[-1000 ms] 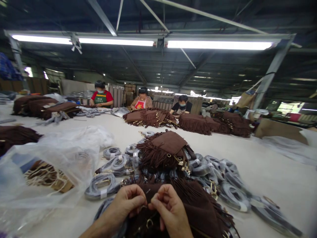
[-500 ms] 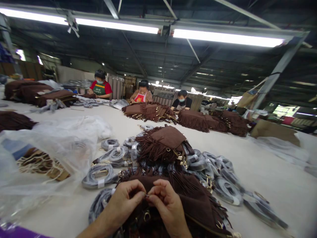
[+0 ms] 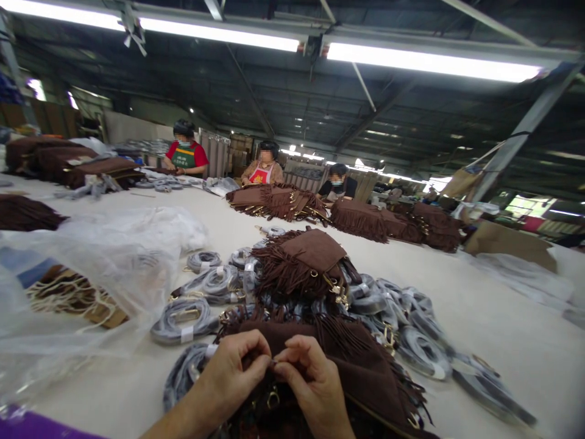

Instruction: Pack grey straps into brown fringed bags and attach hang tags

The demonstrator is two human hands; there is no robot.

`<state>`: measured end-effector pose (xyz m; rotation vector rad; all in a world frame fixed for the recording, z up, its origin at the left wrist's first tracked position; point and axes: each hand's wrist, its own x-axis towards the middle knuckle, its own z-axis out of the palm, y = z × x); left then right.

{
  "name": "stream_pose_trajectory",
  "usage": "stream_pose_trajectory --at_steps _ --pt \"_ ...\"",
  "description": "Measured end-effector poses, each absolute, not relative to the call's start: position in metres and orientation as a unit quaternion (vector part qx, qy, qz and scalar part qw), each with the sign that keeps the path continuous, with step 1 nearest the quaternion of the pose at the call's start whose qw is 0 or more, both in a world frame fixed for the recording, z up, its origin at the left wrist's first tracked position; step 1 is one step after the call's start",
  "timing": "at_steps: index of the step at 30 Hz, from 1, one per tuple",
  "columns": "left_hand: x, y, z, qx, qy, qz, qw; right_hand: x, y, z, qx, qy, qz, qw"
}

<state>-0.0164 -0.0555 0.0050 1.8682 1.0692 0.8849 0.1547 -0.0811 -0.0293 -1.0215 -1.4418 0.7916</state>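
Note:
A dark brown fringed bag (image 3: 365, 366) lies on the table right in front of me, with a brass-coloured zip along its near edge. Above it, my left hand (image 3: 237, 372) and my right hand (image 3: 311, 378) meet, thumbs and forefingers pinched almost tip to tip. Something tiny sits between the fingertips, too small to make out. Just below the fingers shows a metal ring (image 3: 273, 399) on the bag. Behind lies another brown fringed bag (image 3: 311, 250), resting among coiled grey straps wrapped in plastic.
Wrapped strap coils (image 3: 183, 320) flank the bags, with more coils (image 3: 423, 350) on the right. Clear plastic sheeting (image 3: 128, 244) covers the left, over white cords (image 3: 68, 296). Brown bags (image 3: 278, 201) are piled across the table, where three people sit. A purple item (image 3: 41, 424) fills the near left corner.
Both hands stay pinched together at almost the same spot over the bag, with only slight finger movement. The view has shifted a little.

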Motion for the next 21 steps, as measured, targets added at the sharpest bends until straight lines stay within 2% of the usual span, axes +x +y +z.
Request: stream_pose_trajectory --at_steps 10,21 --pt "-0.015 -0.0584 0.0068 0.763 0.427 0.319 0.366 0.1559 -0.0818 -0.0274 -0.431 -0.671 0.259 0.545" --pt "-0.013 -0.061 -0.0006 0.785 0.42 0.316 0.328 0.156 -0.0857 -0.024 -0.476 -0.705 0.217 0.48"
